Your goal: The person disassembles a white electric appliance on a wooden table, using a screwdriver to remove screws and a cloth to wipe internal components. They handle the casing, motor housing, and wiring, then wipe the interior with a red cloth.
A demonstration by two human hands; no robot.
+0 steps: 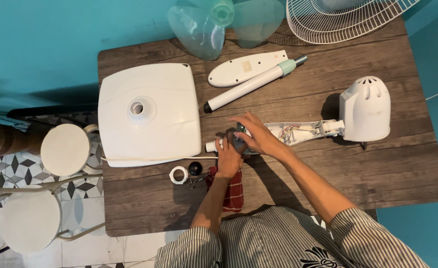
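A dismantled white fan lies on a dark wooden table (387, 168). My left hand (228, 159) and my right hand (253, 135) both grip the end of the fan's open neck section (298, 131), where a short white tube end (210, 146) sticks out to the left. Wires show inside the opened neck. It joins the white motor housing (366, 109) on the right. What lies under my fingers is hidden.
The square white fan base (149, 111) lies left. A white pole (251, 84) and cover plate (243, 67) lie behind my hands. Green fan blades (214, 22) and wire grille (343, 17) sit at the back. White ring (178, 174), black knob (195, 168), red checked cloth (233, 191), stools (65, 149) left.
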